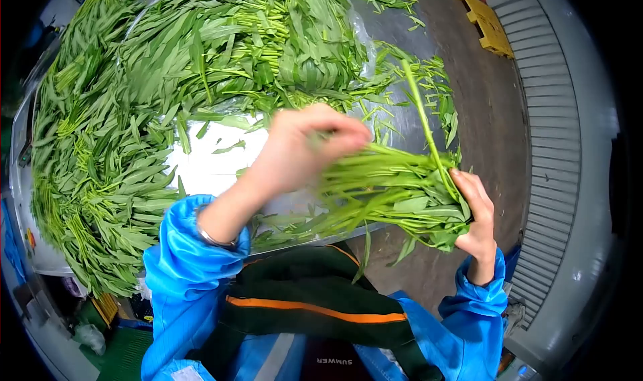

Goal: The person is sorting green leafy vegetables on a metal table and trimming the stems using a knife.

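My right hand (477, 213) is wrapped around the leafy end of a bunch of water spinach (388, 190). The stems fan out leftward over the table's front edge, their left part blurred. One thicker stalk sticks up from the bunch, above my right thumb. My left hand (311, 143) is just above the left ends of the stems, fingers drawn together in a pinch and smeared by motion. A bit of green shows by those fingers, but what they hold is hidden. Beneath my left hand, part of a white surface (211, 157) on the table shows, with loose leaves on it.
Large heaps of water spinach (100, 146) cover the left and back of the metal table (412, 123). Loose cut pieces lie along its right side. On the floor at the back right is a yellow pallet-like piece (483, 23), near a grey slatted panel (546, 106).
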Demonstrator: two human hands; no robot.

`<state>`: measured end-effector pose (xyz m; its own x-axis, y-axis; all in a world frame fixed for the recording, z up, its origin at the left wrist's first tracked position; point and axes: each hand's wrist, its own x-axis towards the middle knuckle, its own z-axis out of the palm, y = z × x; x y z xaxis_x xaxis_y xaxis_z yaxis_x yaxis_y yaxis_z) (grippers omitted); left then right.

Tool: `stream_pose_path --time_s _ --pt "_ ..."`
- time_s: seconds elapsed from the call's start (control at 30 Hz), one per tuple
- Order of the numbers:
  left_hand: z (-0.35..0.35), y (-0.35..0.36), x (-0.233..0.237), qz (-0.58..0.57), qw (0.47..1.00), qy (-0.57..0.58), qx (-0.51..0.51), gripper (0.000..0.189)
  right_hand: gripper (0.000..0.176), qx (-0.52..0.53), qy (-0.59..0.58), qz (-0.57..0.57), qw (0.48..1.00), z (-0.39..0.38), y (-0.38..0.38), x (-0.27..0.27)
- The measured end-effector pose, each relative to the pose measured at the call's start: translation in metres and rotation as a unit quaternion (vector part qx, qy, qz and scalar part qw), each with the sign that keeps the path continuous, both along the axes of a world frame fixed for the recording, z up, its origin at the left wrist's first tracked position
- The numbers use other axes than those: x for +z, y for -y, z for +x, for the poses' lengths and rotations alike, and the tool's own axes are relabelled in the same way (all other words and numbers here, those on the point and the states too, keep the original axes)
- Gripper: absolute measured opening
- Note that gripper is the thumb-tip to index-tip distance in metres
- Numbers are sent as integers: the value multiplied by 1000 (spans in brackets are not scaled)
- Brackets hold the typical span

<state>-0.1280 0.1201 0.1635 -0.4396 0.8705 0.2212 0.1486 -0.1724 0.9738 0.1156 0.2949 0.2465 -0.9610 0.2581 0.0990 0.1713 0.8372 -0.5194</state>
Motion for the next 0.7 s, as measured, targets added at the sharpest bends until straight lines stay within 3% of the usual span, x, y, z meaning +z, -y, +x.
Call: stream_pose_path --time_s 0.07,0.13,0.2,0.27,0.37,0.47,0.57,0.63,0.7 --pt "-12 8 8 -46 965 249 75 16 66 -14 21 -20 999 3 2 0" --pt "-19 17 13 -51 969 223 88 16 66 -31 16 -5 999 4 2 -2" --pt "-14 16 16 9 997 -6 78 18 66 -47 19 4 999 2 5 -2" --pt "-2 11 28 65 967 -243 49 21 66 -47 17 0 999 0 6 -2" --pt "12 5 17 23 910 -411 52 24 66 -40 13 -6 999 -2 7 0" --pt "12 7 11 1 948 -318 16 25 66 -31 5 7 999 -2 8 3" --pt "12 15 15 -31 996 -81 -21 20 65 -13 -9 65 998 1 11 3" --pt "15 19 18 -14 997 79 -16 12 64 3 -19 109 994 1 13 3" --pt "2 30 9 -25 952 302 34 11 64 -6 -27 120 992 4 11 3"
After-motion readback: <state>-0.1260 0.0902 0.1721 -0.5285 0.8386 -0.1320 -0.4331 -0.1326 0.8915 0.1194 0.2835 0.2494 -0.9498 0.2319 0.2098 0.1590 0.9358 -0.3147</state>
